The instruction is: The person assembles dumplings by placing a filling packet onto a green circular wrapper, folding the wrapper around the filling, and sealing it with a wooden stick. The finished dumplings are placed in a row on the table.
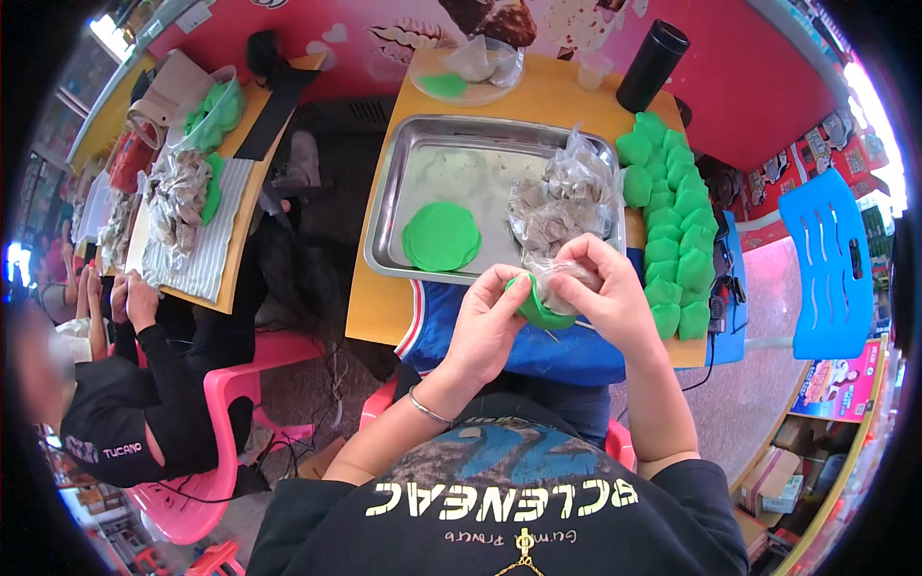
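Note:
My left hand [490, 322] and my right hand [605, 288] together hold a green dough piece [536, 309] with a clear plastic wrap over grey filling [567, 278] on top of it, just in front of my chest. Beyond my hands a metal tray [403, 182] lies on the yellow table [370, 307]. In the tray sit a flat round green dough disc [441, 236] and a clear bag of grey filling [562, 202]. Several folded green dumplings [677, 226] are lined up along the table's right side.
A black cylinder bottle [652, 65] and a glass plate [466, 82] with green dough stand at the table's far end. To the left a second person in black [125, 403] sits on a pink chair [226, 384] at another table with green dough. A blue chair [826, 269] stands right.

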Tool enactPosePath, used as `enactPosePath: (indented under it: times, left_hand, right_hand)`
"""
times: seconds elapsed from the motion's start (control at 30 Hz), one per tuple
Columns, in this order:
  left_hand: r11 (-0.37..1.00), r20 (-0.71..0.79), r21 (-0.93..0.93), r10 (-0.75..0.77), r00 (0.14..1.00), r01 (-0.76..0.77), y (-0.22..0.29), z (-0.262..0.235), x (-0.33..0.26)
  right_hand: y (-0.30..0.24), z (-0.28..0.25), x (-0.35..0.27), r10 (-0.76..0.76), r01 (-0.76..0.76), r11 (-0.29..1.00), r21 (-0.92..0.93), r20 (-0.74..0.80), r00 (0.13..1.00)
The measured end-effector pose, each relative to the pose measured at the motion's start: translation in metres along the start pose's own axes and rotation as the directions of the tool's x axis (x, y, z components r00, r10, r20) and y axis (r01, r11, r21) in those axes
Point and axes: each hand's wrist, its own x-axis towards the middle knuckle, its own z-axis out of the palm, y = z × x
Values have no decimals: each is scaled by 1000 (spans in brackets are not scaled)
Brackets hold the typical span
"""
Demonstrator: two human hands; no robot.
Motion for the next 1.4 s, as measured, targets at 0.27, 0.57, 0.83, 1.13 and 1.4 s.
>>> enactPosePath:
  times: [0.27,0.57,0.83,1.13,1.4]
  left_hand:
    - [994,-8,-108,-5,1000,4,0,3,-4]
    - [998,40,-63,-22,999,25,0,-2,-7]
    - [998,58,39,48,997,-50,-2,7,-14]
    - [997,18,79,-1,1000,0,3,-1,-11]
    - [998,-15,-43,-35,999,34,1,2,-8]
  right_hand:
    - [-3,3,-7,-114,101,974,-201,-54,992]
    - [-13,3,-16,-162,131,886,-444,-32,986]
    - [-15,8,-19,-184,207,725,-657,105,977]
    - [5,11,-18,63,-61,983,-172,4,998]
    - [0,7,-23,139,-136,990,46,-73,987]
